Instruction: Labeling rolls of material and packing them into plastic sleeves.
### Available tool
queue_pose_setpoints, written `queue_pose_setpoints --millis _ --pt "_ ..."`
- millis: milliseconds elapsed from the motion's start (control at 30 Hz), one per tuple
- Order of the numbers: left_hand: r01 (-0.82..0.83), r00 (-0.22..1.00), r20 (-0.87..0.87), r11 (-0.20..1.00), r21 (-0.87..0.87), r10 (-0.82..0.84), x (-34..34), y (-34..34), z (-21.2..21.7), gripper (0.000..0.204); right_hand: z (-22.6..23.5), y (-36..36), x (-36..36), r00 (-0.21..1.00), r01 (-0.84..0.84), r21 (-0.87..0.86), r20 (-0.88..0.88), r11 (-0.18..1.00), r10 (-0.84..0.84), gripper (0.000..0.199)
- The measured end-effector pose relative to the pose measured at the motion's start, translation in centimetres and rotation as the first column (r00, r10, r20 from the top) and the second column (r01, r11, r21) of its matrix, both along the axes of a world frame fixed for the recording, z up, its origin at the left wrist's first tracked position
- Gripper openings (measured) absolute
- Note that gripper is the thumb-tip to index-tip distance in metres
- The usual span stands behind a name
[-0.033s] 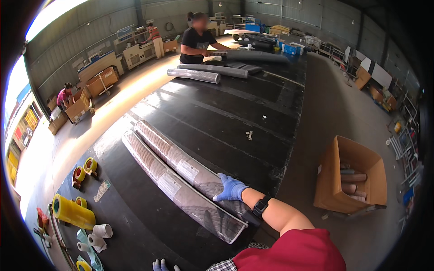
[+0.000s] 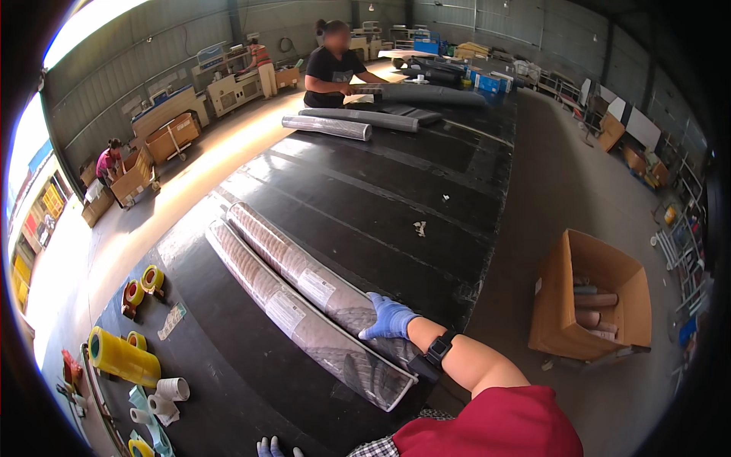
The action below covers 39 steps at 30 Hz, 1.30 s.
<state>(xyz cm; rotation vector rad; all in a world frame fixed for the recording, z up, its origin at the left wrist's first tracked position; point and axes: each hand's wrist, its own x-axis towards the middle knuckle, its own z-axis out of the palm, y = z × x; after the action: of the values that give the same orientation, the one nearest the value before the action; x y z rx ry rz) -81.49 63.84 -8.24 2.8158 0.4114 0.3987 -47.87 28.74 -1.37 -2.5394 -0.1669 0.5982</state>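
Two rolled rugs in clear plastic lie side by side, slanting across the black table. Both have white labels. My right hand, in a blue and white glove, grips the near end of the right-hand rug, thumb on one side and fingers over the other. The left-hand rug rests against it, untouched. At the bottom edge, only the gloved fingertips of my left hand show, spread apart over the tabletop and holding nothing visible.
Yellow tape rolls, tape dispensers and white paper rolls stand at the table's left. A cardboard box holding rolls sits on the floor at right. Across the table, a co-worker handles a dark roll.
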Motion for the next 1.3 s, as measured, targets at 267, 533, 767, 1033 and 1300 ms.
queue_pose_setpoints --millis 267,533,767,1033,1300 --pt "-0.003 1.0 -0.003 1.0 0.001 0.003 0.0 0.1 -0.1 0.059 0.7 0.1 -0.2 1.0 0.004 0.002 -0.018 1.0 -0.004 0.123" --pt "-0.004 1.0 -0.025 1.0 -0.008 0.004 -0.1 0.0 0.2 0.06 0.8 0.3 -0.2 0.999 0.004 -0.01 -0.033 1.0 -0.004 0.122" --pt "-0.011 0.999 -0.041 1.0 -0.018 0.011 0.1 -0.1 0.4 0.06 0.3 0.0 -0.1 1.0 0.007 0.002 -0.002 1.0 -0.007 0.122" --pt "0.003 1.0 -0.03 1.0 -0.01 -0.003 0.2 -0.2 0.4 0.059 0.2 -0.2 -0.1 1.0 0.014 0.02 0.001 1.0 -0.014 0.123" --pt "0.002 1.0 -0.006 1.0 0.002 -0.002 0.3 -0.2 0.6 0.059 0.2 0.1 0.0 1.0 -0.001 -0.01 -0.002 1.0 0.001 0.122"
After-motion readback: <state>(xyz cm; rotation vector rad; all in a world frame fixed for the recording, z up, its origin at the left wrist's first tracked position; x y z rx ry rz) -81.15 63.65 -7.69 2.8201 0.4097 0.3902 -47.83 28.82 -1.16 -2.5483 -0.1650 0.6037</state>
